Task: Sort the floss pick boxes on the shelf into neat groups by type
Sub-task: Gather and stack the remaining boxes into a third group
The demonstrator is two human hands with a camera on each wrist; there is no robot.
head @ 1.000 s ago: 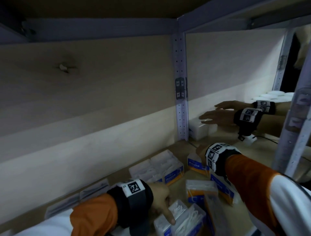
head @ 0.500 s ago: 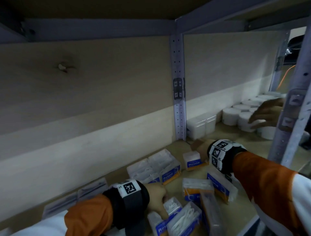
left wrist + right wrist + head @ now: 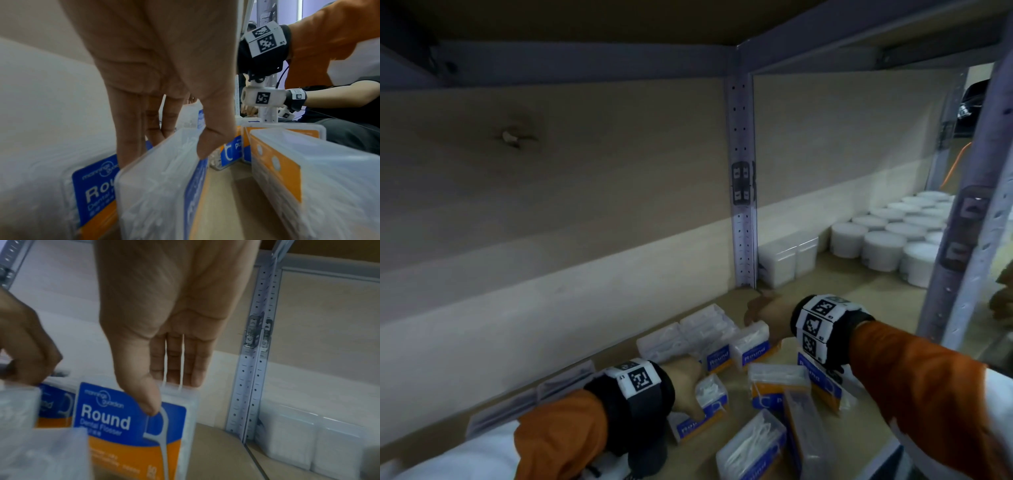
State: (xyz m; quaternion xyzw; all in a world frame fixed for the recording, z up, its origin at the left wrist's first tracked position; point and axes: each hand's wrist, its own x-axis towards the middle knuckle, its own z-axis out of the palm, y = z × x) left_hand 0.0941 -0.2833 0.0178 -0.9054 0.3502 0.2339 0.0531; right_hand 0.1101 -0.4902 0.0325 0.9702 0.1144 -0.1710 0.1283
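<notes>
Several clear floss pick boxes with blue and orange "Round" labels lie scattered on the wooden shelf. My left hand pinches one box by its top edge, thumb in front and fingers behind; in the left wrist view the hand holds that box upright. My right hand grips another upright box, next to two boxes at the back board. The right wrist view shows this hand with its thumb on the box's label.
A metal upright divides the bays. Beyond it stand white square boxes and several round white tubs. A front post is at right, with another person's hand behind it. Flat packets lean at back left.
My right hand has brought its box left, closer to the two boxes at the back board. My left hand has drawn its box toward the back. The other person's hands have withdrawn to the right.
</notes>
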